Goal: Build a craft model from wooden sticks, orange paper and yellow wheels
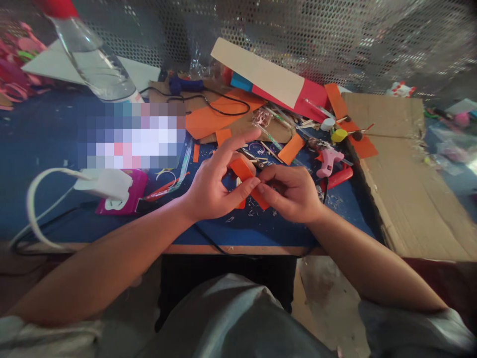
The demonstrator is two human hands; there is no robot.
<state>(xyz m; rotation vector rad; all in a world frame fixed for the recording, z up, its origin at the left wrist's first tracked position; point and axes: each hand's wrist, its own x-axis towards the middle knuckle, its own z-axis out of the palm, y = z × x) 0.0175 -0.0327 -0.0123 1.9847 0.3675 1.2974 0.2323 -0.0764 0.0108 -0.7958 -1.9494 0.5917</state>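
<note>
Both my hands meet over the blue table (44, 134), holding one small folded piece of orange paper (243, 170). My left hand (214, 184) pinches it between thumb and middle finger, with the index finger stretched out above it. My right hand (290, 193) is closed on the paper's other end, fingers curled and pressed together against the left fingertips. Part of the paper is hidden behind the fingers.
Orange paper scraps (290, 148), sticks and a pink glue gun (328, 160) lie just beyond my hands. A cardboard sheet (402, 174) covers the right side. A clear bottle (95, 64) stands at back left, a white charger (106, 183) and cable at left.
</note>
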